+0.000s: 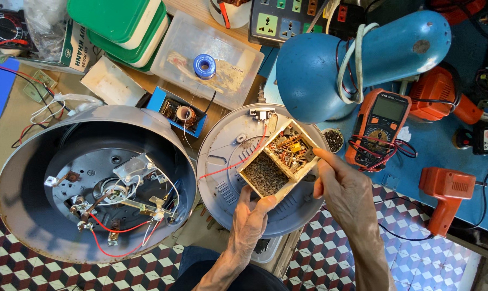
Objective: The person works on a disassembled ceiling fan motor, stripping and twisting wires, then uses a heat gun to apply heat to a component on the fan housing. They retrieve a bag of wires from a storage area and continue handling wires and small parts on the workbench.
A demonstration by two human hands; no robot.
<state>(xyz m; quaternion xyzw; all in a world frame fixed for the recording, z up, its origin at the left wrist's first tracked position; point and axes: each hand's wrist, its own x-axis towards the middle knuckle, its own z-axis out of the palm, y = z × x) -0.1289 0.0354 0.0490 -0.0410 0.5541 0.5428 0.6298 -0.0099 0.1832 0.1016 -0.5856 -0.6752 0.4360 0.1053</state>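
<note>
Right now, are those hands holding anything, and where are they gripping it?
Both hold a small open box of electronic parts: the left hand at its lower corner, the right hand at its right edge.

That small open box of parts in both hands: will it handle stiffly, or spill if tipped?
The box probably stays stiff: its walls look rigid. Loose parts inside could spill if tilted. The red wire running from it may tug back when lifted.
</note>
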